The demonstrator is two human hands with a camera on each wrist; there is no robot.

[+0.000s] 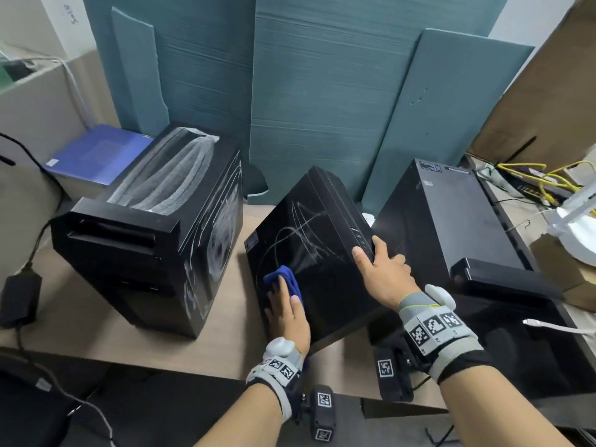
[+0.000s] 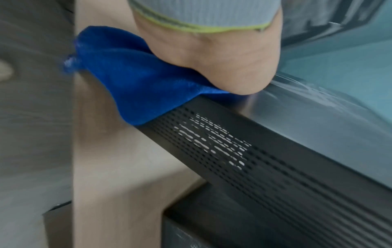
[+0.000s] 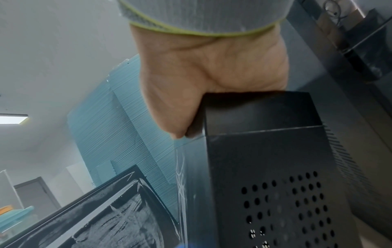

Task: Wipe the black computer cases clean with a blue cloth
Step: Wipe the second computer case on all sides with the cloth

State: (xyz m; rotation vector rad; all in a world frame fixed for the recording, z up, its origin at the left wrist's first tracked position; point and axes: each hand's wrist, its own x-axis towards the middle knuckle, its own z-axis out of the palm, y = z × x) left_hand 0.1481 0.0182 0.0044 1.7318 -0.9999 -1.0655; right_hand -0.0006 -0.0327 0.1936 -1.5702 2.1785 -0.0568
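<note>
Case (image 1: 309, 253) tilted | our right hand (image 1: 383, 272) grips its edge to steady | left hand (image 1: 287, 311) flat-fingered, presses cloth (image 1: 283, 279) under fingertips

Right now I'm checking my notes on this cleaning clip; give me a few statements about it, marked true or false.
1. The left hand presses a blue cloth on the middle case. True.
2. The right hand is idle on the desk. False: it grips the middle case's top edge.
3. The middle case stands straight upright. False: it is tilted.
4. The left case shows white smears. True.
5. The cloth is red. False: blue.
</note>
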